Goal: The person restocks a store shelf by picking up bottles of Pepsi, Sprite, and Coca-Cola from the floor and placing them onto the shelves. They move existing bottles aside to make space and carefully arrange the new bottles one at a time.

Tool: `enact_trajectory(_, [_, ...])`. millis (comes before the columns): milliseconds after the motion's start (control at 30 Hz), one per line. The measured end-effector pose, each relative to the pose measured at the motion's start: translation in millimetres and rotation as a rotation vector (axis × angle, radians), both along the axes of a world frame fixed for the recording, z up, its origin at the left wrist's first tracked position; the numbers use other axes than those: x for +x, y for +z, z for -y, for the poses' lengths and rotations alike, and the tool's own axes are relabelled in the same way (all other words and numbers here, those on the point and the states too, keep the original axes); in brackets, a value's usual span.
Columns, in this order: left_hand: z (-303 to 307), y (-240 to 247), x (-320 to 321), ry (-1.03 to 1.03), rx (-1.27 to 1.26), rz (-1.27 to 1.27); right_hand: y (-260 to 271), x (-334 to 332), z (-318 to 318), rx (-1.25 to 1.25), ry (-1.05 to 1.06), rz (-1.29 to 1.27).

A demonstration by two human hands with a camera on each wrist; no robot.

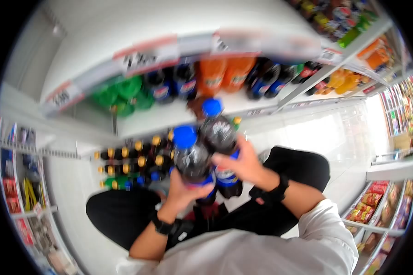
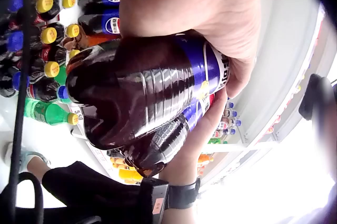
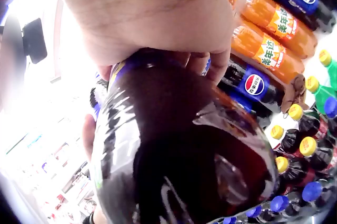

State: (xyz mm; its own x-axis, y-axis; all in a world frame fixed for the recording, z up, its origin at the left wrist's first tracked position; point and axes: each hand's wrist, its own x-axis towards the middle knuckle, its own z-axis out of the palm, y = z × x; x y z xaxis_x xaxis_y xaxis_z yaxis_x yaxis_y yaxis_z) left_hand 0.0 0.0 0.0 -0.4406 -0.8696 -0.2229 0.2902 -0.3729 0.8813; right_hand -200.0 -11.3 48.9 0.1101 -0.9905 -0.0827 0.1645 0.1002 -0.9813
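Observation:
Two large cola bottles with blue caps stand side by side between the hands in the head view. My left hand (image 1: 183, 190) grips the left cola bottle (image 1: 190, 158), fingers wrapped round its blue label. Around the label of the right cola bottle (image 1: 218, 130), my right hand (image 1: 244, 164) is curled. Seen from the left wrist, the dark base of the left bottle (image 2: 131, 95) overlaps the right bottle (image 2: 158, 148). The right wrist view is mostly filled by the right bottle (image 3: 179, 150), under the right hand's palm (image 3: 147, 19).
Above the hands, a shelf holds green bottles (image 1: 128, 87), orange soda bottles (image 1: 225, 73) and more cola bottles (image 1: 261, 80). Rows of small yellow-capped bottles (image 1: 140, 160) are at the left, below that shelf. Snack shelves (image 1: 369, 201) line the right side, beyond the pale floor (image 1: 321, 130).

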Motion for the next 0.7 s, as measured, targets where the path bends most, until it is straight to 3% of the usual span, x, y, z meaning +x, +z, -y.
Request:
enact_trajectory(67, [1.1,-10.7,7.0,0.015,-0.039,-0.065,-14.0,13.4,-6.1,-0.001,-0.066,-0.075])
enact_trajectory(100, [21.9,42.9,-0.3,0.021,-0.195,0.029,12.9,5.4,8.2,-0.125,-0.100,0.030])
enact_trajectory(167, [15.5,67.4,-8.4,0.057,-0.271,0.005,20.7,1.6,5.3,-0.242,-0.117,0.045])
enact_trajectory(233, [8.7,93.2,-19.2,0.101,-0.296,-0.009,45.9,-9.8,1.7,-0.186,-0.100,0.156])
enact_trajectory(333, [24.6,140.3,-22.6,0.000,-0.445,0.043,61.8,-21.8,2.9,-0.203,-0.131,0.206])
enact_trajectory(367, [28.6,175.9,-32.3,-0.048,-0.419,-0.058,62.8,-24.5,5.4,-0.161,-0.157,0.249])
enact_trajectory(467, [42.1,253.5,-73.3,0.030,-0.458,-0.019,67.5,-32.9,9.5,-0.132,-0.212,0.321])
enact_trajectory(500, [57.9,262.8,-83.9,0.091,-0.484,-0.007,66.8,-35.8,10.3,-0.125,-0.247,0.333])
enact_trajectory(567, [88.4,303.0,-123.8,0.003,-0.564,0.084,54.1,-34.7,17.4,-0.242,-0.298,0.398])
enact_trajectory(633, [125.3,322.9,-159.2,-0.045,-0.658,0.153,67.0,-43.2,13.8,-0.071,-0.263,0.511])
enact_trajectory(700, [156.0,336.9,-192.9,0.042,-0.743,0.338,64.2,-50.4,16.1,-0.139,-0.283,0.496])
